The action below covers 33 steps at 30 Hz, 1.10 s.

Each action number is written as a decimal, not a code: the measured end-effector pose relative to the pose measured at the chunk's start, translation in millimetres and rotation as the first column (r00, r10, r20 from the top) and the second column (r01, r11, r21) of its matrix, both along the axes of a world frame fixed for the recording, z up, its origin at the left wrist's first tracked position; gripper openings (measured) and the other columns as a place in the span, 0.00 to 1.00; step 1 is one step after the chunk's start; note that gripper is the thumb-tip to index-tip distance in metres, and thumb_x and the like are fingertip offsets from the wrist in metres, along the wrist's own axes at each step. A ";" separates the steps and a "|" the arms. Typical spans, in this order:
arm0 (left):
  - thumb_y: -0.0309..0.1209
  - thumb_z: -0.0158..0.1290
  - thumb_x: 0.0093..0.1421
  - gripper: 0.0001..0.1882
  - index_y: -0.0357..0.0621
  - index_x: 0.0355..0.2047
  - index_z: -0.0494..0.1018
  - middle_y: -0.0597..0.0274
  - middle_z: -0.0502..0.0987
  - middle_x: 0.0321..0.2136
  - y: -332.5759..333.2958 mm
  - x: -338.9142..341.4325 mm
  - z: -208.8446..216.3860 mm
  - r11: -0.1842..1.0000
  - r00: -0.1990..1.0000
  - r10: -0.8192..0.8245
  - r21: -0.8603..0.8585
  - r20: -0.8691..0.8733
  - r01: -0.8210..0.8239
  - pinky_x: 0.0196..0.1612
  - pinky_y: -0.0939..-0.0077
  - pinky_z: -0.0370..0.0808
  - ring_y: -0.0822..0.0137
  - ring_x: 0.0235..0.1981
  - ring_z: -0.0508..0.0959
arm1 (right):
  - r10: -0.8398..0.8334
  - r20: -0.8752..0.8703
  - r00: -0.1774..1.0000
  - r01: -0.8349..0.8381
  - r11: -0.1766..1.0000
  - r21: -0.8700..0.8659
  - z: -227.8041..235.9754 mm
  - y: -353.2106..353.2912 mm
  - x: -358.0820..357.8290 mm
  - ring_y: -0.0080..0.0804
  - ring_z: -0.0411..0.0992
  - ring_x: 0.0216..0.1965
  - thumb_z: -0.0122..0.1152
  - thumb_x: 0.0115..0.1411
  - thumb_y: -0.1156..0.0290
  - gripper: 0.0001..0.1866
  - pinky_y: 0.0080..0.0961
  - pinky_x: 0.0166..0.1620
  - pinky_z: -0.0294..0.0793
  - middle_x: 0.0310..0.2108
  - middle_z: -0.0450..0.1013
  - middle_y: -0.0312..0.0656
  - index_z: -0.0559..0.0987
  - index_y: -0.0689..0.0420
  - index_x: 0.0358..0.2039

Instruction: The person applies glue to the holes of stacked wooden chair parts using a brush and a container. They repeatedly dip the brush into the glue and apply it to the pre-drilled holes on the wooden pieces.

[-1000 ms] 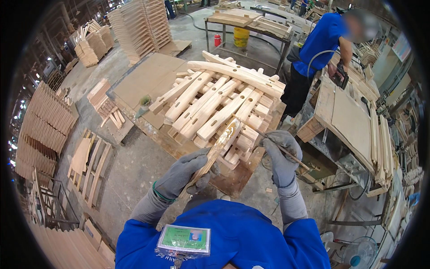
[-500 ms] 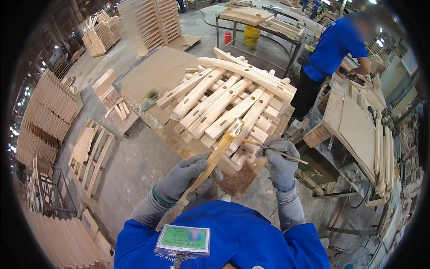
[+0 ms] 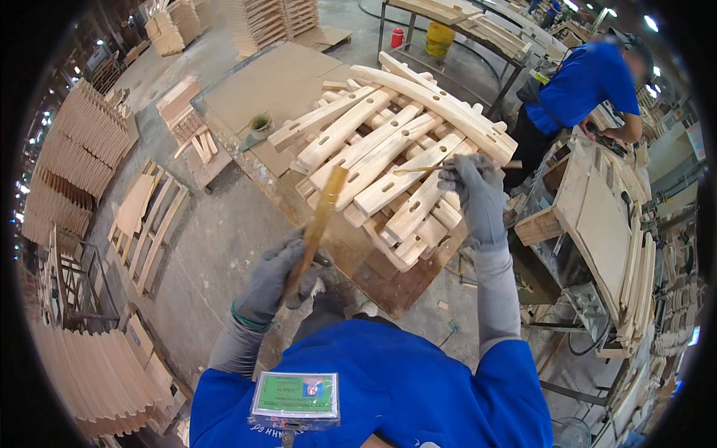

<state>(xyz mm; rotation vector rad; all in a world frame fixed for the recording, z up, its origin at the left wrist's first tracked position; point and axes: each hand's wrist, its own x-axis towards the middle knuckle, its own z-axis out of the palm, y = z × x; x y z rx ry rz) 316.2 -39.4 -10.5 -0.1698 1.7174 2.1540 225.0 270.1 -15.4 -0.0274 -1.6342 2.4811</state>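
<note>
My left hand (image 3: 278, 275), in a grey glove, is closed around a long flat wooden strip (image 3: 323, 216). The strip tilts upward, and its upper part looks yellowish and glossy. Over the right side of a pile of slotted wooden bars (image 3: 373, 168), my gloved right hand (image 3: 478, 196) grips a thin stick (image 3: 420, 169). One end of that stick points left above the bars; the other sticks out past the hand on the right. Whether the right hand touches the bars cannot be made out.
The pile rests on a low board-topped platform (image 3: 239, 82), with a small pot (image 3: 261, 125) at its left edge. A co-worker in blue (image 3: 579, 86) stands at a workbench (image 3: 590, 216) on the right. Pallets (image 3: 149, 224) and stacked wooden parts (image 3: 82, 160) line the left.
My hands have moved apart. The thin stick has left the end of the wooden strip and gone up and right over the pile. The strip has swung more upright, away from the bars.
</note>
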 end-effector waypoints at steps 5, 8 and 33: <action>0.37 0.40 0.65 0.25 0.32 0.56 0.61 0.52 0.74 0.29 -20.0 9.3 -14.8 0.982 0.982 0.187 -0.041 0.016 -0.187 0.16 0.85 0.66 0.76 0.17 0.71 | 0.052 0.109 0.993 -0.086 0.939 0.332 -16.0 11.1 -52.8 0.25 0.73 0.22 0.59 0.59 0.65 0.14 0.19 0.27 0.78 0.25 0.72 0.41 0.73 0.66 0.33; 0.38 0.40 0.65 0.25 0.31 0.56 0.61 0.55 0.73 0.24 -27.0 17.1 -15.4 0.978 0.976 0.209 -0.001 0.056 -0.210 0.12 0.85 0.63 0.77 0.13 0.68 | 0.220 0.173 0.960 -0.266 0.911 0.315 -26.3 15.7 -71.3 0.26 0.74 0.24 0.58 0.59 0.65 0.15 0.19 0.27 0.78 0.25 0.73 0.42 0.73 0.66 0.33; 0.38 0.40 0.66 0.24 0.31 0.54 0.60 0.56 0.71 0.21 -42.1 23.5 -23.6 0.973 0.975 0.221 0.063 0.033 -0.222 0.10 0.84 0.63 0.76 0.11 0.66 | 0.232 -0.014 0.973 -0.098 0.464 0.881 -13.3 -25.9 -63.2 0.32 0.76 0.27 0.59 0.58 0.66 0.12 0.27 0.34 0.75 0.27 0.76 0.44 0.74 0.62 0.35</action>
